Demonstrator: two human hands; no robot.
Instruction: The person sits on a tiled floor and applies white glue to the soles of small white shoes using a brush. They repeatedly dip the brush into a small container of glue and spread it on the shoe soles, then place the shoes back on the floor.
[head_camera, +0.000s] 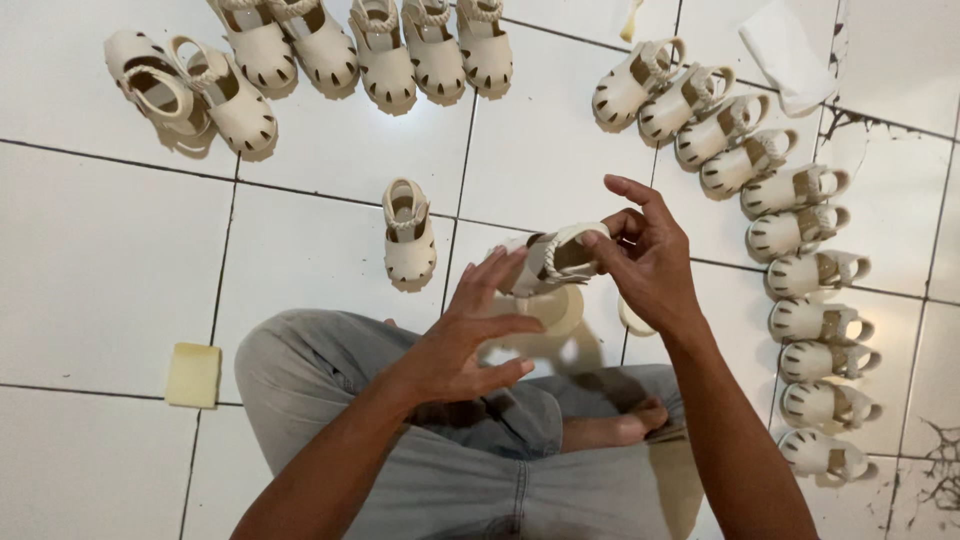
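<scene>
Both hands grip one cream sandal (550, 258) above the lap: right hand (650, 265) pinches its strap, left hand (470, 335) supports the toe. Beside it, rows of sandals (800, 270) appear done; one sandal (408, 235) stands alone.

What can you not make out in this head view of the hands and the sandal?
- Sandal toe: hidden behind the left hand.
- Sandal heel: covered by right hand fingers.
- Top row of sandals: heels cut off by the top edge.
- Round pale thing under the hands: mostly hidden, kind unclear.
</scene>
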